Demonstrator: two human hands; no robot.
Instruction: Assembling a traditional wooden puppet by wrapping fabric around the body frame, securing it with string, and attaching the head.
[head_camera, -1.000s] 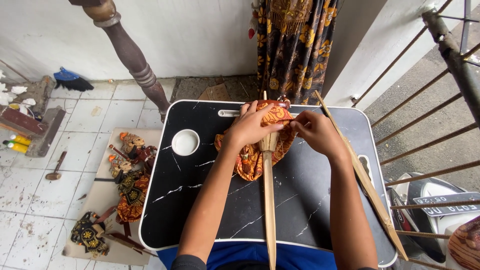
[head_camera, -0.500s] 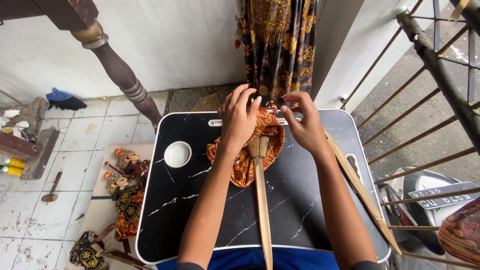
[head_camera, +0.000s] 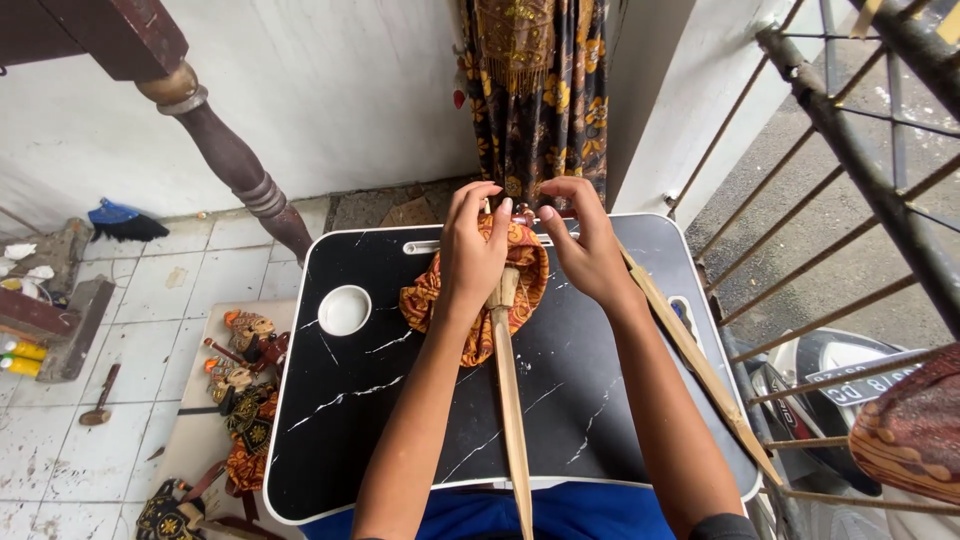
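Closest to us, the long bamboo stick (head_camera: 512, 420) ran up the middle of the black marble-patterned table (head_camera: 400, 420), from the near edge to the orange patterned cloth (head_camera: 440, 300) bunched at the far half. Our left hand (head_camera: 472, 250) lay on that cloth, its fingers curled and pinching at the top edge, closed on the fabric where the stick's upper end met it. Our right hand (head_camera: 590, 250) sat just beside it, fingertips drawn together on the same top edge of the cloth, so both hands met near the table's far rim. A second bamboo stick (head_camera: 700, 365) lay slanted along the right side of the table, apart from our hands. To the left, a round white cup recess (head_camera: 344, 309) showed in the tabletop. Down on the tiled floor at the left, several rod puppets (head_camera: 240, 400) lay on a board. Beyond the table hung a dark floral cloth (head_camera: 545, 95) against the white wall, and a metal railing (head_camera: 860, 150) stood at the right.
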